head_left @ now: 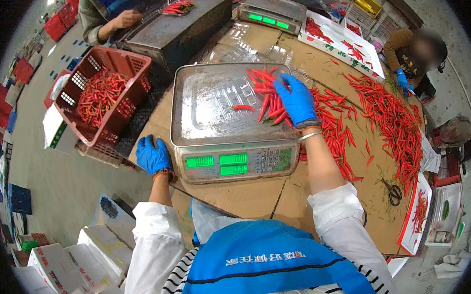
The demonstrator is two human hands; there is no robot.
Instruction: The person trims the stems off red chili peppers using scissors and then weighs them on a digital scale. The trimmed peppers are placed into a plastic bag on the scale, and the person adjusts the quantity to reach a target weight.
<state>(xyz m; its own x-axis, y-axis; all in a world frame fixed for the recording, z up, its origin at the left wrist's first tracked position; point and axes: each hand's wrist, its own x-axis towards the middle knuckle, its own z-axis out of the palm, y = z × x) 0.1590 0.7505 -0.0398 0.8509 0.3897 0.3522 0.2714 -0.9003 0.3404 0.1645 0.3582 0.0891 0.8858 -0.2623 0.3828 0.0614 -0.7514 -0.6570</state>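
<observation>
The cardboard-covered worktop (244, 193) spreads widest, bearing a long heap of red chillies (389, 125) between three and four o'clock from the right grip (296, 99). Next in size is the silver scale (241, 152), its green displays (200, 161) lit; between nine and ten o'clock from it sits a brownish-red crate (129, 105) holding further chillies (101, 96). On the metal pan (190, 128), a clear plastic tray (223, 93) lies at nine o'clock from the right grip. That grip, blue-gloved, is over the pan's right side, touching a bunch of chillies (263, 90) that juts out toward nine and ten o'clock; its fingers' undersides are hidden, so I cannot tell whether they are clamped on it. The left grip (153, 154), also gloved, rests just beside the scale, at about eight o'clock, fingers apart. Dark scissors (389, 188) lie between four and five o'clock from the right grip, and one lone chilli (242, 107) at nine.
</observation>
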